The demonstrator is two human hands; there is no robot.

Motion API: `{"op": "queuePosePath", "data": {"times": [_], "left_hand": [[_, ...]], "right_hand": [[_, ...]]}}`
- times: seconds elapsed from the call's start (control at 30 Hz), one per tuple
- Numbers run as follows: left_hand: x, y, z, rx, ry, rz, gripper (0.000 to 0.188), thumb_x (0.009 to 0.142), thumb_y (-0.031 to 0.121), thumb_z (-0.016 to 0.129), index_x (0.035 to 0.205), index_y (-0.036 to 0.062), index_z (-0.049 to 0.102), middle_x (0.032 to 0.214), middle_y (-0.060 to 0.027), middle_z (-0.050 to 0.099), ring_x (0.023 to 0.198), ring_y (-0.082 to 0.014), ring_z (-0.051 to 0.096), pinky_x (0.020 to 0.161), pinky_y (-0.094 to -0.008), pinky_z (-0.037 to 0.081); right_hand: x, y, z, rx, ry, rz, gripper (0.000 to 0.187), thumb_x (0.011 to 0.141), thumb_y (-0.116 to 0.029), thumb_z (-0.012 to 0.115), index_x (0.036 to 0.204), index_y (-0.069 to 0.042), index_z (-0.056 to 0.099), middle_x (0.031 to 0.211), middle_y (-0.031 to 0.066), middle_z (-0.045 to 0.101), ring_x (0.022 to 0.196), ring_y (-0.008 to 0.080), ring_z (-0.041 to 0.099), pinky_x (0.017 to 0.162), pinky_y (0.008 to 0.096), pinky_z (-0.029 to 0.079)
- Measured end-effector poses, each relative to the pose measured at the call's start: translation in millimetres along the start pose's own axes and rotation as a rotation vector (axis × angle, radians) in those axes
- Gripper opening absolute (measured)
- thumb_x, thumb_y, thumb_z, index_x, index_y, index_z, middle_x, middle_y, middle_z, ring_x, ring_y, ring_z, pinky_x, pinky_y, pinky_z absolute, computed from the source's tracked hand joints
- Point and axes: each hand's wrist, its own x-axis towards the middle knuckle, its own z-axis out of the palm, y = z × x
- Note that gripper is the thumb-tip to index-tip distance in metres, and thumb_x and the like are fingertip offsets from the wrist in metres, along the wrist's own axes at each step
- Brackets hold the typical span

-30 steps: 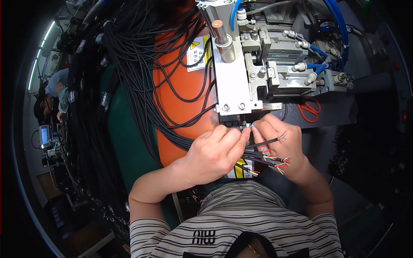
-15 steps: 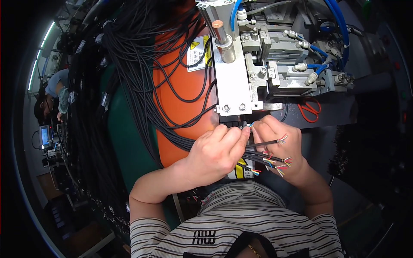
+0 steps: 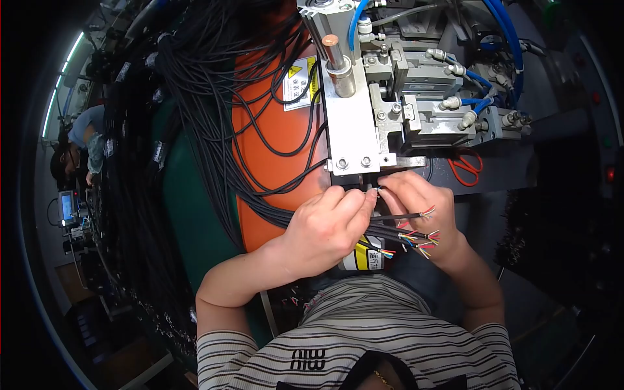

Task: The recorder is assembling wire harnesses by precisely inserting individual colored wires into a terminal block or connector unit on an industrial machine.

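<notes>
Two bare hands meet fingertip to fingertip over black cables beneath a metal machine

The left hand [image 3: 328, 224] comes in from the lower left, wrist bent, knuckles up, fingers curled closed around several black cables [image 3: 395, 218]. Their ends stick out past its thumb side, toward the right palm. The right hand [image 3: 421, 205] faces it, fingers bent, thumb and forefinger nearly together at the left fingertips. A tiny bluish wire end [image 3: 379, 189] shows there, too small to tell whether the right fingers grip it.

The cables are smooth and round, stripped at the tips into thin red, yellow, white and blue strands [image 3: 428, 212]. More cable lies in loose loops over a smooth orange surface [image 3: 276, 156]. The machine [image 3: 351, 123] is shiny, blocky metal with bolts and blue tubes [image 3: 518, 39].

A white label [image 3: 301, 84] carries a yellow warning triangle and dark print; bold dark lettering marks the striped shirt [image 3: 364, 318].
</notes>
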Motion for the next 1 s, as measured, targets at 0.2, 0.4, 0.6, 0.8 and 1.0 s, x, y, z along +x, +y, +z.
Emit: {"op": "queuePosePath", "data": {"times": [0.2,0.4,0.6,0.8,1.0], "left_hand": [[2.6,0.4,-5.6,-0.022,-0.023,-0.041,0.048,0.067,0.007,0.066,0.113,-0.0035,0.065,0.085,-0.0082,0.053,0.072,-0.0222,0.054,0.058,-0.0317,0.046],[-22.5,-10.8,-12.2,-0.1,0.071,-0.161,0.048,0.062,-0.005,0.067,0.109,-0.0006,0.066,0.098,-0.0104,0.06,0.084,-0.0266,0.061,0.066,-0.0328,0.048],[-24.7,-14.0,-10.8,0.102,0.057,-0.214,0.043,0.066,0.0,0.065,0.108,-0.0049,0.065,0.098,-0.0113,0.061,0.086,-0.0265,0.061,0.07,-0.0357,0.05],[-23.0,-7.3,-12.1,-0.344,0.091,-0.167,0.057,0.059,-0.004,0.068,0.116,-0.0059,0.061,0.101,-0.0135,0.062,0.084,-0.0277,0.065,0.067,-0.0359,0.052],[-28.3,-3.7,-16.5,-0.421,-0.004,-0.185,0.063,0.057,-0.002,0.071,0.119,-0.0062,0.059,0.094,-0.0123,0.065,0.079,-0.027,0.068,0.062,-0.0342,0.053]], "right_hand": [[5.9,-0.6,-12.4,-0.067,-0.165,0.047,0.006,0.082,0.001,0.067,0.086,0.001,0.064,0.076,0.0134,0.064,0.057,0.0262,0.063,0.051,0.0311,0.049],[-3.5,8.4,-3.2,0.138,-0.152,0.188,0.008,0.083,0.004,0.064,0.091,0.002,0.064,0.073,0.0075,0.065,0.057,0.0121,0.06,0.051,0.0262,0.046],[-9.3,-6.9,-14.5,0.449,-0.178,0.482,0.014,0.087,0.005,0.061,0.101,0.004,0.064,0.077,0.0022,0.065,0.059,0.0044,0.056,0.051,0.0211,0.044],[-12.7,-11.9,-0.4,0.971,-0.122,0.474,0.021,0.09,0.008,0.058,0.111,0.006,0.062,0.098,0.0075,0.065,0.068,0.0046,0.057,0.057,0.0179,0.044],[-10.5,-25.8,0.4,1.176,-0.016,0.621,0.015,0.093,0.004,0.057,0.107,0.005,0.061,0.097,0.0075,0.063,0.068,0.0043,0.057,0.058,0.0179,0.045]]}}
